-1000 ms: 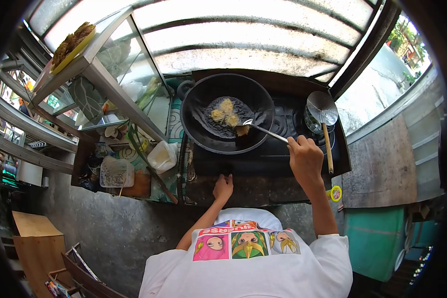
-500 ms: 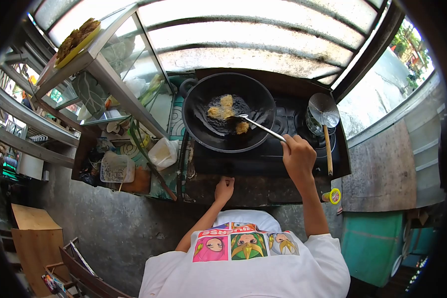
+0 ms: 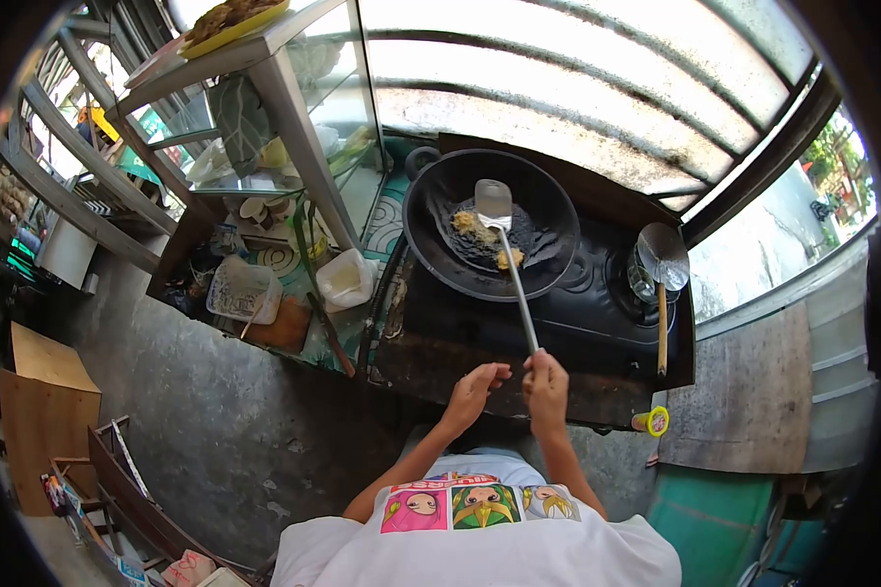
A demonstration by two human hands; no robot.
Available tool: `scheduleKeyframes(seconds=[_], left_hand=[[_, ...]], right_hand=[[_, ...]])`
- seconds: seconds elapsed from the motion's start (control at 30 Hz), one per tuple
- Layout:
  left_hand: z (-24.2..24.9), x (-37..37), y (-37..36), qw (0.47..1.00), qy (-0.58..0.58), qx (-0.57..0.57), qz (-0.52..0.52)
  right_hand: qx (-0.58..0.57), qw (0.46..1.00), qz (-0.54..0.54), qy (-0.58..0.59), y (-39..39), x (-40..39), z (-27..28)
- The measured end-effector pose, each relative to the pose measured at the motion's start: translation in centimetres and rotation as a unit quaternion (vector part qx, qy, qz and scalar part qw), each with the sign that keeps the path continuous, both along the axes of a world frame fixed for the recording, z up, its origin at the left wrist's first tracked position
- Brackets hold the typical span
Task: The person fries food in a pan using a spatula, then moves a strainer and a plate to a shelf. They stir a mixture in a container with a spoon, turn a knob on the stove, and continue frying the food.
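My right hand (image 3: pixel 546 391) is wrapped round the handle end of a metal spatula (image 3: pixel 519 279), near the stove's front edge. The flat blade is raised over a black wok (image 3: pixel 556 256) on the stove. Golden fried pieces (image 3: pixel 468 224) lie in dark oil in the wok, one smaller piece (image 3: pixel 510 259) beside the spatula's shaft and others partly behind the blade. Just left of the right hand is my left hand (image 3: pixel 474 389), fingers loosely curled toward the handle but apart from it, holding nothing that shows.
A wire skimmer (image 3: pixel 662 252) with a wooden handle rests on the right burner. A yellow-lidded jar (image 3: pixel 656 422) stands at the stove's right corner. Left of the stove are a plastic tub (image 3: pixel 347 279), a clear container (image 3: pixel 243 291) and a glass cabinet (image 3: pixel 313 127).
My right hand has pulled back toward me, lifting the spatula's blade out of the oil. My left hand has left the stove edge and moved beside the right. The view has turned left.
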State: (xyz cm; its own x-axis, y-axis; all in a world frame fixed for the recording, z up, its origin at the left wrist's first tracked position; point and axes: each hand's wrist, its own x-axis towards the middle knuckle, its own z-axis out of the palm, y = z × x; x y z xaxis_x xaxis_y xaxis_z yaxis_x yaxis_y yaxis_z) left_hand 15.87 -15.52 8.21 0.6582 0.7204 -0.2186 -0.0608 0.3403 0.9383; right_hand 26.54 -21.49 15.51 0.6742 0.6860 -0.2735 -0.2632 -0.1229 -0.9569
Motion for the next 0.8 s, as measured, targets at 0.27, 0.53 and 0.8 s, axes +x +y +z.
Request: scheduleKeyframes(seconds=[0.27,0.53,0.8], left_hand=[[4.0,-2.8,1.1,0.999,-0.047,0.009,0.025],[6.8,-7.2,2.7,0.980,0.049,0.174,0.078],[2.2,-7.1,0.1,0.984,-0.067,0.147,0.070]], right_hand=[[0.048,0.997,-0.054,0.003,0.7,-10.5,-1.2],[-0.092,0.906,0.091,-0.402,1.0,-6.0,-9.4],[-0.245,0.662,0.113,-0.699,7.0,-3.9,-14.6]])
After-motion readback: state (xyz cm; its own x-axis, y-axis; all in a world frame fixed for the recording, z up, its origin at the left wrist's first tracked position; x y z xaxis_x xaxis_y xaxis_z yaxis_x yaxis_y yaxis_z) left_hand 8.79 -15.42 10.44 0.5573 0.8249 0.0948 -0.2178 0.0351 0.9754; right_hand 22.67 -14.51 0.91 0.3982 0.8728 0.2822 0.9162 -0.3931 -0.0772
